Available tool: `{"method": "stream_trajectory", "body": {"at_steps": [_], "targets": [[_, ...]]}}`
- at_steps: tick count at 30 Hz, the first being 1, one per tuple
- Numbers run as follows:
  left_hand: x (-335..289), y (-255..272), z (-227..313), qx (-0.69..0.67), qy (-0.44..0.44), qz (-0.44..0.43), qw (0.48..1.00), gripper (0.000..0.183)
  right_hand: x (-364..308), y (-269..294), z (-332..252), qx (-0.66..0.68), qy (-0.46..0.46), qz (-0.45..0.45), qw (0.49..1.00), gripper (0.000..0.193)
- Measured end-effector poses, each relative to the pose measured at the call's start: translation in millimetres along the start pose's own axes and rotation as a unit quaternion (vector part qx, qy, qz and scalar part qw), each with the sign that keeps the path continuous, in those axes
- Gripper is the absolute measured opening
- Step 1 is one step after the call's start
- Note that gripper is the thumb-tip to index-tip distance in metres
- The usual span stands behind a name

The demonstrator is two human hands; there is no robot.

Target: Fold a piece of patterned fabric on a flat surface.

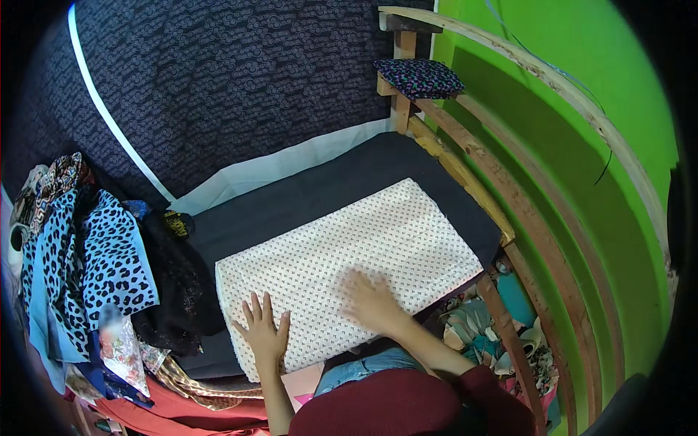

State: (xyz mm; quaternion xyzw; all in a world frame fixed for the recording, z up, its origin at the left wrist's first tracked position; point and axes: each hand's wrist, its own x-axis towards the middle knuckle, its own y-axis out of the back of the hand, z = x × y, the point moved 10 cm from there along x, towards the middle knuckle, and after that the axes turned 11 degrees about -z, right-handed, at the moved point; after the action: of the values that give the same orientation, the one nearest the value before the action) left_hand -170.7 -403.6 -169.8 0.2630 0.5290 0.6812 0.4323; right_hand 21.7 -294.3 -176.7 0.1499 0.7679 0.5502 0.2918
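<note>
A folded white cloth (342, 254) with a small dark repeating print lies flat on a dark grey padded surface (258, 218). My left hand (263, 330) rests on the cloth's near left part, fingers spread. On its near middle lies my right hand (372, 301), palm down with its fingers stretched out and somewhat smeared by motion. Neither hand grips anything. The cloth's edges look mostly straight, with the far right corner pointing toward the wooden slats.
At the left is a heap of clothes, with a blue leopard-print garment (116, 251) and a black garment (178, 276). Curved wooden rails (509, 189) run along the right before a green wall (640, 109). A small dark patterned pouch (419, 78) sits on the rails. A dark patterned curtain (240, 80) hangs behind.
</note>
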Motion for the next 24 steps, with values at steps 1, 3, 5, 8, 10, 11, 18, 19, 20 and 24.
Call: {"method": "stream_trajectory", "body": {"at_steps": [1, 3, 5, 8, 10, 11, 18, 19, 20, 24], "targets": [[-0.7, 0.1, -6.3, -0.004, 0.011, -0.002, 1.0, 0.065, -16.5, 18.0, -49.8, -0.003, 0.125, 0.012, 0.992, 0.054], [-0.8, 2.4, -2.8, -0.003, 0.005, 0.002, 1.0, 0.065, -15.5, 2.5, -17.6, 0.007, 0.107, 0.007, 0.994, 0.053], [-2.4, 2.0, -7.7, 0.005, 0.01, 0.005, 1.0, 0.064, -24.5, -1.6, 44.6, 0.058, 0.029, -0.023, 0.998, 0.052], [-2.2, 4.0, -2.1, -0.001, 0.007, 0.007, 1.0, 0.065, -64.7, 25.2, 189.5, 0.075, -0.165, 0.023, 0.983, 0.054], [-1.1, 3.6, -1.4, 0.0, 0.007, 0.005, 1.0, 0.065, -99.6, 45.0, 237.6, 0.079, -0.335, 0.032, 0.938, 0.059], [-1.4, 4.0, -0.4, 0.004, 0.003, 0.005, 1.0, 0.065, -98.5, 46.2, 240.2, 0.063, -0.37, 0.026, 0.927, 0.061], [6.5, 6.2, -9.4, -0.044, 0.017, -0.041, 0.998, 0.062, 27.1, 28.9, 28.2, 0.06, -0.052, 0.008, 0.997, 0.058], [9.2, 8.1, -7.6, -0.042, 0.012, -0.039, 0.998, 0.062, 33.6, 26.3, -17.8, 0.046, 0.058, -0.003, 0.997, 0.055], [10.0, 14.4, -9.2, -0.031, 0.01, -0.006, 0.999, 0.061, 35.7, 24.6, -58.6, 0.031, 0.174, -0.014, 0.984, 0.051], [14.1, 10.2, -16.9, 0.009, 0.025, 0.017, 1.0, 0.056, 67.9, 17.5, -68.1, 0.008, 0.242, -0.004, 0.97, 0.047]]}}
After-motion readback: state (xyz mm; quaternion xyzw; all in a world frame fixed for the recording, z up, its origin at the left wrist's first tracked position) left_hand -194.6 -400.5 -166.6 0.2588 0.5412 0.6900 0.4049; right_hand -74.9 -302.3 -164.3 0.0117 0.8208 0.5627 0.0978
